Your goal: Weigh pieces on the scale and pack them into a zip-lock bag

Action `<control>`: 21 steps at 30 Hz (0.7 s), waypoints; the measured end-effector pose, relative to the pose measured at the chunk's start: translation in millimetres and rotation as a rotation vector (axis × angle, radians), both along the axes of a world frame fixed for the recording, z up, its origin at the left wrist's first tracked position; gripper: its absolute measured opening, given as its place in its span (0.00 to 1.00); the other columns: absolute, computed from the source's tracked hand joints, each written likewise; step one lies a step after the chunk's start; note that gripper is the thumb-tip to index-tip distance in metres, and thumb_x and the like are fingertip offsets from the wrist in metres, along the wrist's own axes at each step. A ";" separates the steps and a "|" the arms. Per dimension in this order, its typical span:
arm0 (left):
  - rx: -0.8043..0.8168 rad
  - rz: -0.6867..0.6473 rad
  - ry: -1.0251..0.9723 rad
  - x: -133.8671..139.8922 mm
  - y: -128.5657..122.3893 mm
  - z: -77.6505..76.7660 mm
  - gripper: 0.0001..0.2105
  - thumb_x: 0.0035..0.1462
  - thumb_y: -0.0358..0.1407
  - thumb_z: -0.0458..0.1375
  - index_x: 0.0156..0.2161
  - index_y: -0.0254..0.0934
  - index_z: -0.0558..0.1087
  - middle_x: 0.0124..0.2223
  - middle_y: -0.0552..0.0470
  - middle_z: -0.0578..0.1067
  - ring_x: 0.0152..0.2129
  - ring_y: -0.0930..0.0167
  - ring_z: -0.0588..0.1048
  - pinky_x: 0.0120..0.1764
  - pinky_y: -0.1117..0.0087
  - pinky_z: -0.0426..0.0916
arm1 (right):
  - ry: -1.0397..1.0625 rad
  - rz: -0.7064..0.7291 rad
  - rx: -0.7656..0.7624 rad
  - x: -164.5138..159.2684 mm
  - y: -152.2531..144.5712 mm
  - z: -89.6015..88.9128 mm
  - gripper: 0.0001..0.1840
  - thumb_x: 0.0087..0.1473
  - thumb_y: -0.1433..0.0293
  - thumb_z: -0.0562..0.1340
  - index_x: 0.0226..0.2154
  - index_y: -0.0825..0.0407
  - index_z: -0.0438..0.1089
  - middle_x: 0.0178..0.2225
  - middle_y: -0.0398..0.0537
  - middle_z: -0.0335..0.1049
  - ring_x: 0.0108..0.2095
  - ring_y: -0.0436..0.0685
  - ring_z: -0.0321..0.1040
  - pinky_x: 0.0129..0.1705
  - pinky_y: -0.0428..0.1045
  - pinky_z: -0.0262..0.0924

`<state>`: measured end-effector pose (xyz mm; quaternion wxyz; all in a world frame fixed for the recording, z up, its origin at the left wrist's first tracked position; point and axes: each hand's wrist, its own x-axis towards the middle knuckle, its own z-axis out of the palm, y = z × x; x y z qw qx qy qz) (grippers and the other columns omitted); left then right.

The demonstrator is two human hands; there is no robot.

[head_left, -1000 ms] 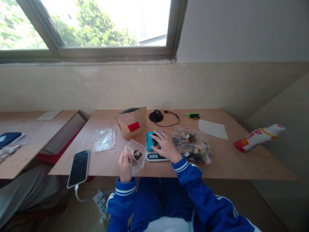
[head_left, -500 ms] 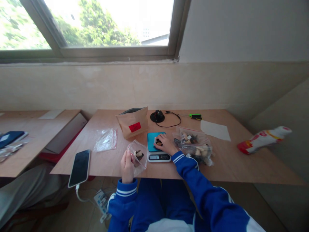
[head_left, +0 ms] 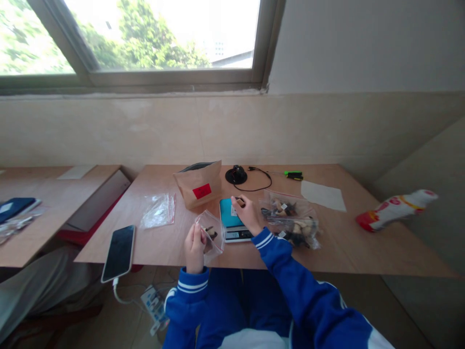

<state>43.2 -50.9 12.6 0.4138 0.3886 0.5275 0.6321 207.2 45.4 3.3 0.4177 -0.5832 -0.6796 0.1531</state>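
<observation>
One clear bag [head_left: 214, 242] pinched in grip of left hand [head_left: 195, 246]; right hand [head_left: 249, 214], grip closed on small dark piece [head_left: 240, 200], over blue-topped scale [head_left: 226, 217] on worktop [head_left: 345, 245].

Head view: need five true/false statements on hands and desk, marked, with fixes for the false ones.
1. The left hand holds a clear bag with pieces inside. True.
2. The right hand is at the scale, pinching a small dark piece. True.
3. The phone lies to the right of the scale. False: the phone lies to the left, with a white cable plugged in.
4. The brown pouch bears a red label. True.
5. The filled bags lie to the left of the brown pouch. False: the filled bags lie to the right of the scale.
</observation>
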 end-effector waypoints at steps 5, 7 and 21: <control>0.041 -0.047 0.051 19.8 11.9 0.4 0.24 0.57 0.55 0.52 0.21 0.38 0.60 0.19 0.59 0.60 0.17 0.77 0.60 0.23 0.74 0.57 | 0.334 0.114 -0.091 -39.3 -27.1 37.1 0.24 0.57 0.48 0.54 0.26 0.51 0.65 0.24 0.43 0.68 0.25 0.51 0.65 0.28 0.45 0.57; 0.036 -0.028 0.054 24.6 15.4 0.7 0.23 0.58 0.55 0.51 0.23 0.37 0.62 0.19 0.59 0.60 0.17 0.76 0.60 0.23 0.73 0.56 | 0.188 0.175 -0.117 -42.1 -38.3 47.6 0.21 0.56 0.49 0.57 0.32 0.50 0.68 0.31 0.46 0.73 0.32 0.55 0.70 0.33 0.47 0.60; 0.184 0.036 -0.291 36.3 11.6 0.1 0.21 0.54 0.53 0.58 0.24 0.37 0.65 0.21 0.57 0.66 0.20 0.76 0.66 0.29 0.74 0.64 | 0.468 0.237 -0.224 -1.6 -96.2 15.0 0.22 0.57 0.54 0.59 0.48 0.50 0.66 0.47 0.53 0.73 0.45 0.60 0.72 0.46 0.56 0.69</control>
